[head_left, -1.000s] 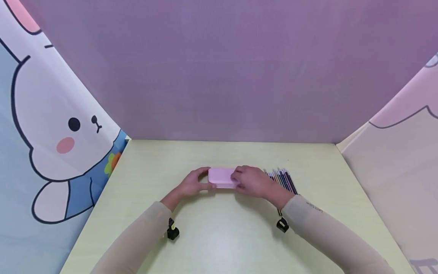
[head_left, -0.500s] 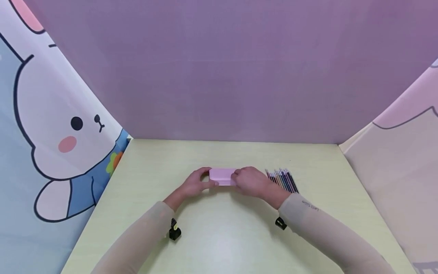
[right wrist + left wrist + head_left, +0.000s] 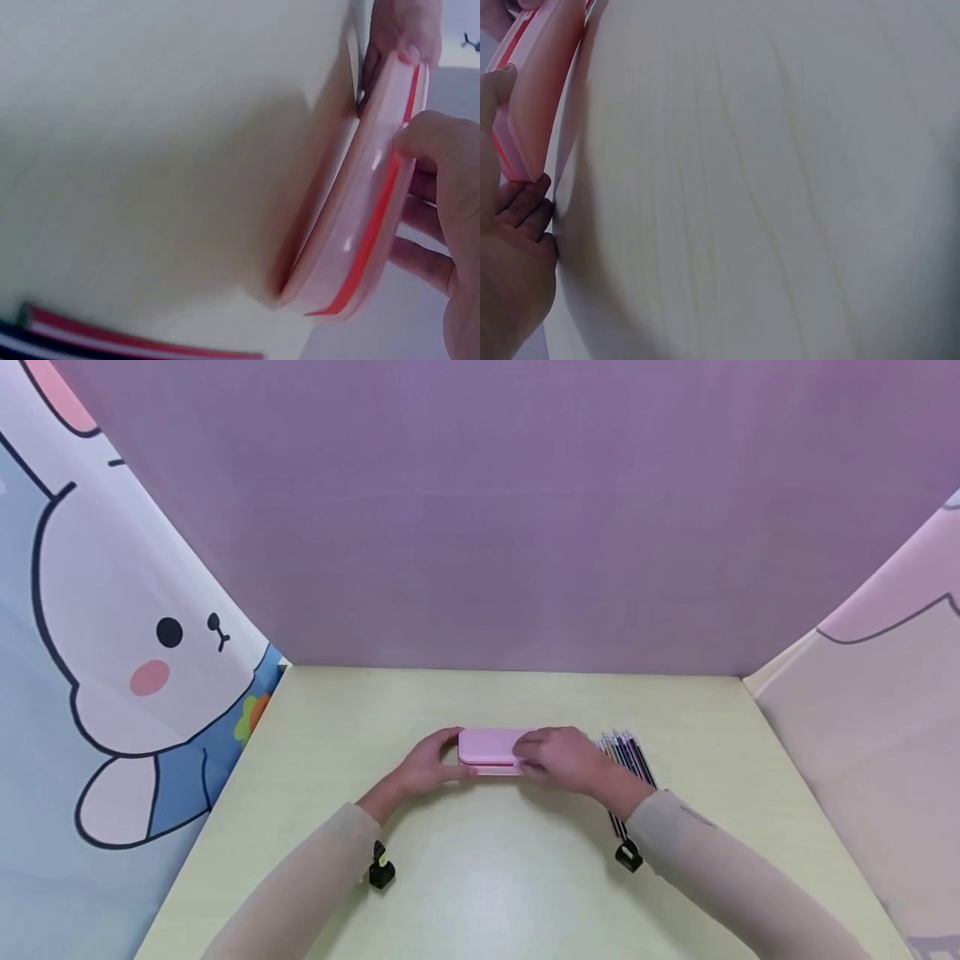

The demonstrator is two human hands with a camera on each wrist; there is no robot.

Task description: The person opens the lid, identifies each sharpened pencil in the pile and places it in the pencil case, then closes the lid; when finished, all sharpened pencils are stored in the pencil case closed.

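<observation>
A long pink pencil case (image 3: pixel 487 746) with rounded corners lies on the table, a red band running along its seam in the right wrist view. My left hand (image 3: pixel 427 763) grips its left end, thumb at the front and the other fingers at the far side and end. At the right part of the case is my right hand (image 3: pixel 562 759); its thumb (image 3: pixel 427 135) presses on the front at the seam, while the other fingers lie over the lid. The right end of the case is hidden behind that hand in the head view.
Several striped pencils (image 3: pixel 630 752) lie side by side to the right of the case, partly covered by the right forearm. Black wrist devices hang below the left sleeve (image 3: pixel 322 868) and the right sleeve (image 3: pixel 720 860). A purple wall (image 3: pixel 510 527) stands behind the table.
My right hand has shifted slightly right along the case. A dark seam line now shows on the front of the case. My left hand keeps its grip on the left end.
</observation>
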